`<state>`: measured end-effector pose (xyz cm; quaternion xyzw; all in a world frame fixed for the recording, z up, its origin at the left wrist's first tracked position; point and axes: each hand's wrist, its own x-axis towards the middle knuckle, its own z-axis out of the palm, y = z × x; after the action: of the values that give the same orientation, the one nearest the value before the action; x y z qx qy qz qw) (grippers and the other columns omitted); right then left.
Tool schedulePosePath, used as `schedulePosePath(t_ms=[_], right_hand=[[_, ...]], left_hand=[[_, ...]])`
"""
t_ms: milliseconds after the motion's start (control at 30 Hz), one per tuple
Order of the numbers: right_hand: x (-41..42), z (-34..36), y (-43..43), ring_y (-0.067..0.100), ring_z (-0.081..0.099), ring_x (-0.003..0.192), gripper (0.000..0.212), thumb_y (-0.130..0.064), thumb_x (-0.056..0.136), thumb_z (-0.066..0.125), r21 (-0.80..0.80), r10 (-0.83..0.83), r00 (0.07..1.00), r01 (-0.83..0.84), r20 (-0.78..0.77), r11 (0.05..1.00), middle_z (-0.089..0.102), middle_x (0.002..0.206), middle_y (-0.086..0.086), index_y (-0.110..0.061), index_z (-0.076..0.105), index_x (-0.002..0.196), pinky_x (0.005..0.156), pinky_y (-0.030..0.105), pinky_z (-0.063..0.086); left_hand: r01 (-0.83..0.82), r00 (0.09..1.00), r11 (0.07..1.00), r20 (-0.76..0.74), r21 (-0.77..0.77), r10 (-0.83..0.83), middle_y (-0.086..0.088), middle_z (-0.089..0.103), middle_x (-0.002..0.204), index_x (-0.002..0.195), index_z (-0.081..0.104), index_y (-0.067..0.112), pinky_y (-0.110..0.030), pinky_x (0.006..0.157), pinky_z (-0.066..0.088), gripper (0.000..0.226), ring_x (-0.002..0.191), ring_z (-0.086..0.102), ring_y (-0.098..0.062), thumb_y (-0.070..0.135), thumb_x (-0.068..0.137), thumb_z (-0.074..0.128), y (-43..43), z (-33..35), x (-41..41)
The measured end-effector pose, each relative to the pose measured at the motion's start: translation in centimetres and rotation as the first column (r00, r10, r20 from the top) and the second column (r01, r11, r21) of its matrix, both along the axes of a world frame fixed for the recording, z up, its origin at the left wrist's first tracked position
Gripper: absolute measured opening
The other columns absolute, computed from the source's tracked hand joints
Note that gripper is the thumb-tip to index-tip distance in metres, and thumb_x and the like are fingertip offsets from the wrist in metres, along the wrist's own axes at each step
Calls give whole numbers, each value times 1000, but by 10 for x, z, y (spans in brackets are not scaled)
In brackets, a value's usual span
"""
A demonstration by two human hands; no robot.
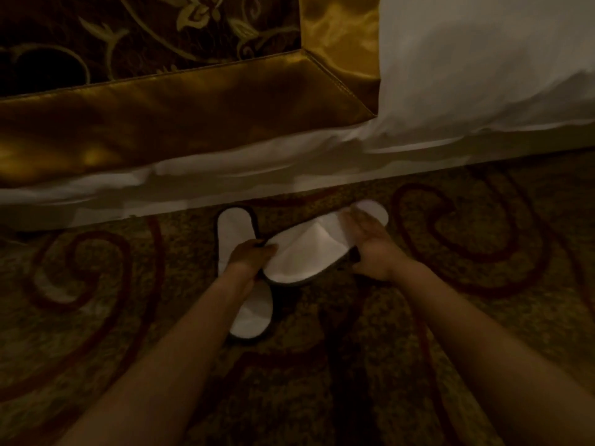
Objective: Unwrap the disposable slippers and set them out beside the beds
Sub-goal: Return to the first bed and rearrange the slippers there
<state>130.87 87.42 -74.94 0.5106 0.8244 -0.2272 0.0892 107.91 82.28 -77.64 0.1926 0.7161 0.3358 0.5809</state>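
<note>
Gripping the second slipper [306, 255] between my left hand [252, 254] and right hand [370, 249], I am holding it slanting toward upper right, askew from the laid slipper [233, 233].

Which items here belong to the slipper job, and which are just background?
Job: held slipper, gripped by left hand and right hand; second slipper on the carpet; bed.
Background: gold runner; white duvet.
</note>
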Motion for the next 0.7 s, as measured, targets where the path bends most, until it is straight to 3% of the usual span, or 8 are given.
schedulePosePath(t_ms=[100,233,300,367,433,533,633,700], right_hand=[[-9,-10,-1,32,18,143,74,-30,91,52,58,-352,936,351,3,935,15,156,18,-4,12,148,119,37,16],[-20,-21,-6,38,49,121,34,-12,99,33,-19,-471,881,472,37,881,53,131,23,6,48,124,103,40,35],[-20,-27,-12,39,48,120,33,-7,96,37,-2,-519,855,519,27,855,53,130,26,8,46,124,101,40,35],[-17,-34,-15,39,44,124,39,-8,95,40,-1,-600,800,600,-28,800,44,138,26,8,38,131,104,38,34],[-14,-37,-15,38,37,130,39,-9,97,35,-44,-594,805,593,-1,804,36,145,24,7,37,133,110,39,29],[-12,-43,-5,37,29,134,47,-14,97,35,-89,-656,753,651,-44,754,25,149,22,-3,24,142,113,38,25],[-14,-50,3,37,28,134,55,-15,95,42,-77,-653,753,648,-84,757,23,149,21,-9,21,145,112,40,26],[-13,-55,4,39,32,130,51,-10,92,46,-107,-650,733,643,-198,758,29,144,24,-7,30,141,106,42,30]], left_hand=[[-123,971,992,211,25,115,-18,52,135,132,47,1,-39,94,46,44,111,55,-31,7,89,56,-21,-6,37],[-249,886,965,384,-80,261,-19,51,135,137,38,2,-41,88,49,56,116,54,-35,-2,86,58,-51,-15,91],[-179,890,976,402,-124,214,-15,50,135,138,36,9,-38,85,51,59,112,56,-31,5,85,62,-63,-18,109],[-6,926,994,376,-105,45,-7,53,128,129,42,14,-33,78,54,48,103,58,-22,16,86,64,-71,-16,121],[160,965,986,218,-55,-145,1,55,120,125,45,16,-30,77,55,40,97,58,-15,29,90,58,-74,-12,122],[289,921,957,-280,31,-269,-8,57,123,126,47,11,-28,86,48,40,103,56,-19,34,94,48,-68,-11,97],[400,741,911,-620,97,-259,-17,52,128,128,47,4,-31,97,42,39,115,51,-27,24,94,47,-60,-11,59],[466,523,885,-802,-15,-289,-17,41,141,139,36,6,-33,106,31,50,128,39,-29,26,94,44,-56,-17,38]])
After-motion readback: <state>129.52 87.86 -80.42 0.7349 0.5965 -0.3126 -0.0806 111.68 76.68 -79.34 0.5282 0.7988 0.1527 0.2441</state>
